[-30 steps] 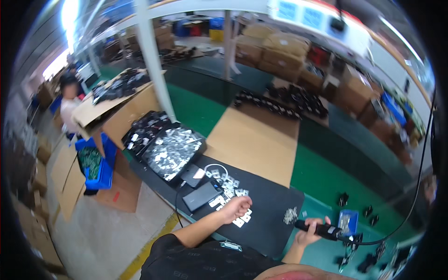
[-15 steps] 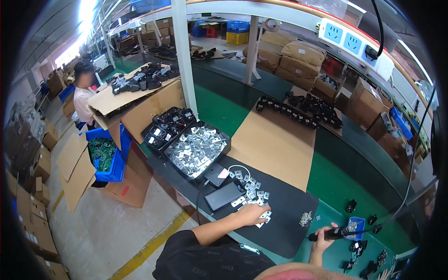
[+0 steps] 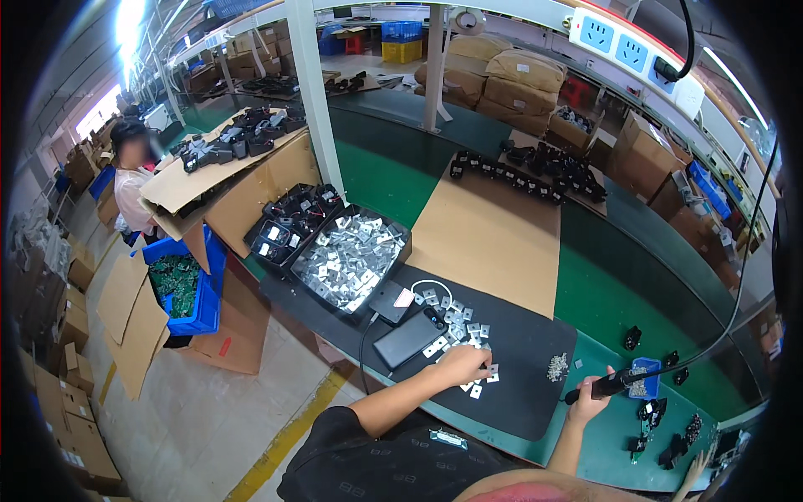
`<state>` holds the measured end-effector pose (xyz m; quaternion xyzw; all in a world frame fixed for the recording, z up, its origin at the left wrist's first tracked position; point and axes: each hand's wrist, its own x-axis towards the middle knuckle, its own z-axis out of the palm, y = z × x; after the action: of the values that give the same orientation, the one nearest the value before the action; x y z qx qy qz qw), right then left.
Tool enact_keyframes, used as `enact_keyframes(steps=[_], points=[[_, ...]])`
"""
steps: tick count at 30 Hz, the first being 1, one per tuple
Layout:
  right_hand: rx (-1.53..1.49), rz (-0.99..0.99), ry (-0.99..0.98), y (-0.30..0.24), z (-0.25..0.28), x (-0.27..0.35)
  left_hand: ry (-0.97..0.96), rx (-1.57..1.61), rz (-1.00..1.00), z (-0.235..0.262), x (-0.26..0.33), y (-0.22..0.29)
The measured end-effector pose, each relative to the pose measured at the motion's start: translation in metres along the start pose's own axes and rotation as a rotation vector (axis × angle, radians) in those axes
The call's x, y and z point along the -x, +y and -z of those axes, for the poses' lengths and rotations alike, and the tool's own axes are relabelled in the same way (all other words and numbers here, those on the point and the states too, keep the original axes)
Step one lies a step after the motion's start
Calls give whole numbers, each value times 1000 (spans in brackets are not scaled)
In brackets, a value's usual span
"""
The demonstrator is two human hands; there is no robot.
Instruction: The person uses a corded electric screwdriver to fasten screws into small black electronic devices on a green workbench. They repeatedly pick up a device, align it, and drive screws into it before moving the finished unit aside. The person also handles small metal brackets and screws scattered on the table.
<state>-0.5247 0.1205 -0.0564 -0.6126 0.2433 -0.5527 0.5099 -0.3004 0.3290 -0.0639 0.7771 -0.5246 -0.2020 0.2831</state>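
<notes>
My left hand (image 3: 462,366) is over small silvery metal plates (image 3: 456,318) strewn on a black mat (image 3: 523,368). Its fingers are curled together at the pile's near side; what they pinch, if anything, is hidden. In my right hand (image 3: 591,400), past the mat's right edge, is a black corded electric screwdriver (image 3: 609,385), lying nearly level, its cable running up to the right. A heap of small screws (image 3: 558,367) sits on the mat between my hands. Just beyond the screwdriver stands a blue tray (image 3: 644,378) with small metal parts.
A dark grey slab-shaped device (image 3: 410,337) lies left of the plates, beside a black bin (image 3: 404,258) full of similar plates. Brown cardboard (image 3: 485,251) covers the bench beyond. Black parts (image 3: 648,414) lie at right, near another person's hand (image 3: 696,473). One person (image 3: 134,184) stands far left.
My left hand has drawn back slightly leftward and upward, and more loose plates show beside its fingers. My right hand has shifted a little right and up with the screwdriver. The view has also shifted.
</notes>
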Motion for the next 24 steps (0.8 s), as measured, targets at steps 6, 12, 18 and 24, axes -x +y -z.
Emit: enact_keyframes(steps=[6, 12, 18, 24], points=[[92, 1, 36, -4, -11, 1, 15, 44, 26, 0, 1, 0], [93, 15, 45, 2, -5, 0, 76, 120, 38, -1, 1, 5], [104, -44, 3, -3, -10, 3, 70, 26, -8, -5, -1, -1], [108, -55, -28, 6, -14, 17, 92, 19, 1, 0, 9, -5]])
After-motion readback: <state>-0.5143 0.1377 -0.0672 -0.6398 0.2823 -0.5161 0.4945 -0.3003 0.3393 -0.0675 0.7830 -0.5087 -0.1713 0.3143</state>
